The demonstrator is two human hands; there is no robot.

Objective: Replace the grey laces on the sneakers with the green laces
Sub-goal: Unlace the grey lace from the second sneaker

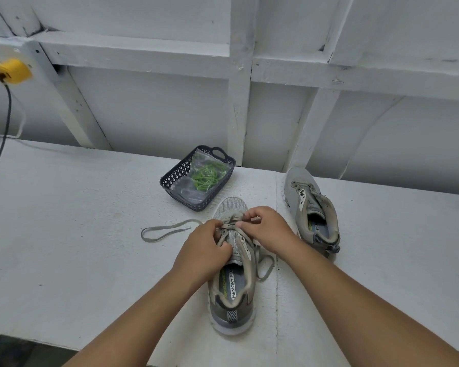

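Observation:
A grey sneaker (pixel 232 292) stands in front of me on the white table (pixel 64 234), toe pointing away. My left hand (pixel 204 247) grips the sneaker's left side at the eyelets, fingers curled over the grey lace. My right hand (pixel 265 229) pinches the grey lace (pixel 167 230) at the crossings near the toe. One end of that lace trails in a loop to the left on the table, another hangs off the right side. A second grey sneaker (pixel 314 207), without laces, lies further right. The green laces (pixel 207 174) sit in a clear bag inside a dark basket (pixel 174 178).
A white wooden wall with beams rises right behind the table. A yellow plug (pixel 13 70) with a dark cable (pixel 0 144) hangs at the far left. The table's near edge runs along the lower left.

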